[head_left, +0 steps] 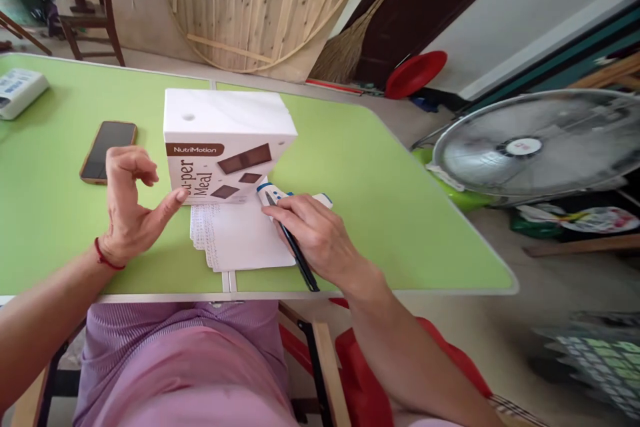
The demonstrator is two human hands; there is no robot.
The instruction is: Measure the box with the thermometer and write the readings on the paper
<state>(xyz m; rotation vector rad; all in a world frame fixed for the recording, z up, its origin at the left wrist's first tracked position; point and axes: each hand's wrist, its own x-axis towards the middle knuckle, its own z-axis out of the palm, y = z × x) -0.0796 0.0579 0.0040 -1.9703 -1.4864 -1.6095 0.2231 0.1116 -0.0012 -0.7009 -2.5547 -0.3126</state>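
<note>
My left hand (131, 203) is raised, its thumb and curled fingers apart, with nothing between them. The thumb tip is close to the left edge of a white NutriMotion box (230, 113) standing upright on the green table. My right hand (313, 230) has its fingers closed around a black pen (299, 257), which slants down toward the table's front edge. Under these fingers lies a white and blue object (265, 192), mostly hidden, so its kind is unclear. Below the box spreads a stack of white paper sheets (245, 240) with small writing along their left edges.
A phone (113, 147) in an orange-brown case lies left of the box on the green table (400, 213). Farther left is a white device (23, 90). Right of the table stands a large fan (520, 147). A straw broom (350, 47) leans behind, near a red basin (417, 73).
</note>
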